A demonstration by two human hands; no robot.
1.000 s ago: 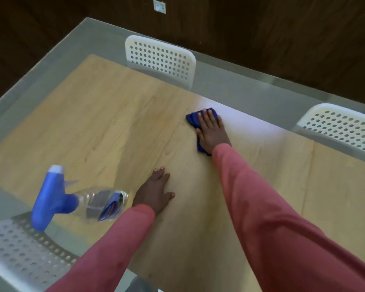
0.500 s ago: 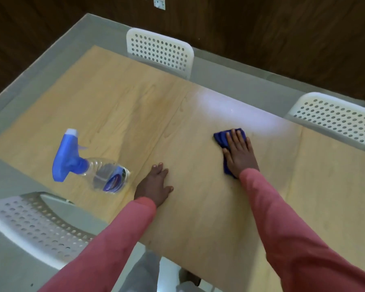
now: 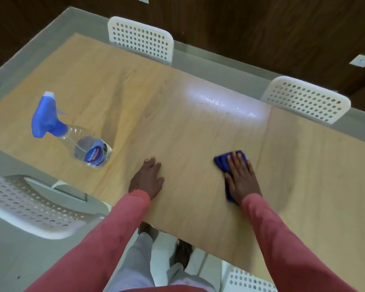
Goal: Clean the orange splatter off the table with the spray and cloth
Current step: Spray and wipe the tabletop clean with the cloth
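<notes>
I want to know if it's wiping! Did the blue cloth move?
Yes. The blue cloth under the right hand slid toward the person, away from the far chair.

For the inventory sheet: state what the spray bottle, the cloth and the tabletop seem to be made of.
Spray bottle: clear plastic body by its see-through look, opaque blue plastic trigger head.
Cloth: soft blue fabric, ridged folds, possibly microfibre.
Tabletop: pale wood grain, likely veneer or laminate, with a glossy glare patch.

Clear plastic spray bottle with blue trigger head (image 3: 72, 133) stands on the light wooden table (image 3: 177, 114), far left. Left hand (image 3: 146, 178) flat on the table near its front edge. Right hand (image 3: 241, 180) to its right, pressing on folded blue cloth (image 3: 221, 163).
</notes>
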